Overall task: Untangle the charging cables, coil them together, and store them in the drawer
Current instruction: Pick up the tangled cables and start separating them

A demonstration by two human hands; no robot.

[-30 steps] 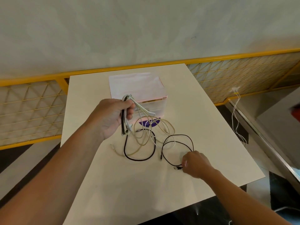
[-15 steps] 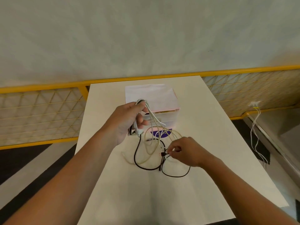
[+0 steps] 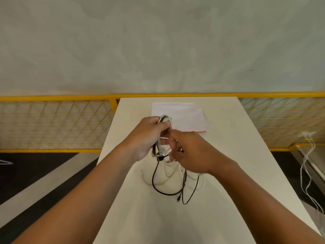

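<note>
Charging cables [image 3: 158, 152], white, cream and black, are gathered in a folded bundle held over the middle of the table [image 3: 228, 155]; loose black and pale loops hang from it onto the tabletop toward the near edge. The left hand [image 3: 147, 136] has its fingers curled round the bundle. The right hand [image 3: 190, 152], just beside it, pinches a black strand. Both hands hide the front of the drawer unit [image 3: 184, 117] near the far edge, and the plug ends are too small to tell apart.
</note>
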